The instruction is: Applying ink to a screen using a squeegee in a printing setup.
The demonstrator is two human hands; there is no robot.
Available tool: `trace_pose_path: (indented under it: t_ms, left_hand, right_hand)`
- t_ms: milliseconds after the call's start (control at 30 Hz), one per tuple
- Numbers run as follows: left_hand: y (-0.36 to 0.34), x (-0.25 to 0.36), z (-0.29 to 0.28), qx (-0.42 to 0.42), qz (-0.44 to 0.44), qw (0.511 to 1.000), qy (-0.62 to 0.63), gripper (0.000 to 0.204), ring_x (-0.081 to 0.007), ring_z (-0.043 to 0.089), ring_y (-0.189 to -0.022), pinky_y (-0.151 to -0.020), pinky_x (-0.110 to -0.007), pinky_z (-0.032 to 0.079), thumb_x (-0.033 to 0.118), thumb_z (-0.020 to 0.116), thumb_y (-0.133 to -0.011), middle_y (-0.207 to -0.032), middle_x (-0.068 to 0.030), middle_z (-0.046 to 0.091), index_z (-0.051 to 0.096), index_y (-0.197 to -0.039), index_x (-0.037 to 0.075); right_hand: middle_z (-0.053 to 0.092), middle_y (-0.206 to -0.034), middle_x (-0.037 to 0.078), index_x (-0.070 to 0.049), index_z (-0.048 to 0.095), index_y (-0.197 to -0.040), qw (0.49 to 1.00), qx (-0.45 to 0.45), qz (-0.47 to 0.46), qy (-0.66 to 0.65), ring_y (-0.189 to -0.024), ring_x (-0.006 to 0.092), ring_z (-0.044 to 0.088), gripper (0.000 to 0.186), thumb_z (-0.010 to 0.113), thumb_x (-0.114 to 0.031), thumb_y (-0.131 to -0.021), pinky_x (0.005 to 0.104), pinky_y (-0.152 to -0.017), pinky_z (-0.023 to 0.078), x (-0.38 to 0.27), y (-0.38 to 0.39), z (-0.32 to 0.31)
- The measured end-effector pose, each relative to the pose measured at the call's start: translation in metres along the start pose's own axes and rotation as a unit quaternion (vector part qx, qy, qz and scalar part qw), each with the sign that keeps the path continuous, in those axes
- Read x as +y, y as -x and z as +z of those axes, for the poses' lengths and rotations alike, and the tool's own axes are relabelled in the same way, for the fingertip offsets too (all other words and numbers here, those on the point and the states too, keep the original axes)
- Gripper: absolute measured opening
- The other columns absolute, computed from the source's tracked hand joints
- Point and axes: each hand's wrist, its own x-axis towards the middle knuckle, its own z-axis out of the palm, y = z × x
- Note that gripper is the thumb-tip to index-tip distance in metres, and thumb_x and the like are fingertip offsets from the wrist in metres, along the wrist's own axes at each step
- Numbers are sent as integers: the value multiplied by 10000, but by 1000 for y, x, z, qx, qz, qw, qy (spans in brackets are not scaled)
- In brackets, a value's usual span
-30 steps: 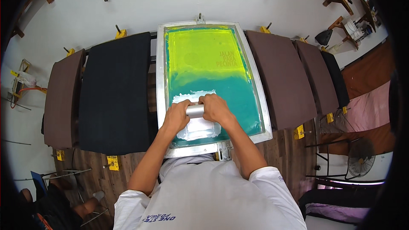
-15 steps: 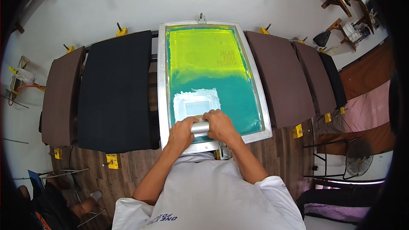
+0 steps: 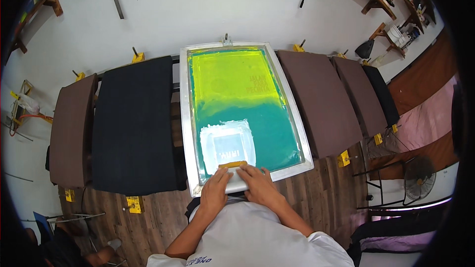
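Observation:
My left hand [image 3: 214, 188] and my right hand [image 3: 256, 182] both grip a squeegee [image 3: 236, 184] with a silver handle and an amber blade. They hold it at the near end of a screen printing frame [image 3: 291, 172] with a pale metal rim. The squeegee is tilted, so its blade edge shows between my fingers and faces away from me. Beyond it, a patch of white ink [image 3: 208, 138] borders a paler rectangular stencil area. The mesh [image 3: 269, 123] is teal in the near half and yellow-green in the far half.
Left of the frame are a black fabric-covered board [image 3: 131, 123] and a brown board [image 3: 73, 131]. More brown boards [image 3: 321, 101] stand to the right. Yellow clamps [image 3: 133, 204] hold the boards. A fan [image 3: 419, 180] stands at right. A person's leg [image 3: 101, 254] shows at lower left.
My hands have drawn the squeegee toward me to the near rim and tilted it, so its amber blade now shows. More of the white stencil area is uncovered. The view has shifted slightly.

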Motion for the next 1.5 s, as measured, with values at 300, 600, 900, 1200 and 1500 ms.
trace_pose_path:
  t_ms: [300,600,900,1200,1500]
  left_hand:
    - [-5,3,-9,-47,-29,998,-9,668,-371,477,-1329,-1104,-475,404,-158,644,-632,-1399,-175,534,585,-1265,47]
    - [8,-5,0,-57,-19,997,-44,665,-323,447,-1370,-1123,-569,335,-113,701,-657,-1433,-127,513,576,-1274,100]
    - [9,-16,3,-50,-17,998,-31,701,-353,432,-1378,-1111,-587,332,-96,716,-644,-1442,-109,513,580,-1295,124]
    - [2,10,-10,-42,-12,999,-11,690,-339,566,-1245,-1039,-373,461,16,842,-674,-1335,-123,611,562,-1305,24]
    - [9,14,-6,-39,-31,999,-19,696,-333,554,-1272,-1055,-365,458,-52,780,-663,-1397,-135,566,562,-1310,82]
  right_hand:
    - [627,-994,211,46,579,-1038,939,91,224,-243,-900,311,612,457,746,-333,-847,397,-792,489,47,70,13]
    - [587,-762,38,2,604,-916,800,-30,342,-491,-626,96,574,523,657,-519,-919,246,-526,492,68,80,54]
    - [586,-662,28,-12,628,-792,815,63,276,-505,-560,84,552,518,628,-509,-938,254,-488,474,60,77,75]
    - [539,-559,156,30,562,-704,844,304,169,-409,-504,214,540,504,643,-402,-952,384,-503,424,44,71,86]
    - [616,-616,207,25,611,-764,878,309,166,-326,-595,381,650,427,640,-358,-950,448,-530,474,47,70,95]
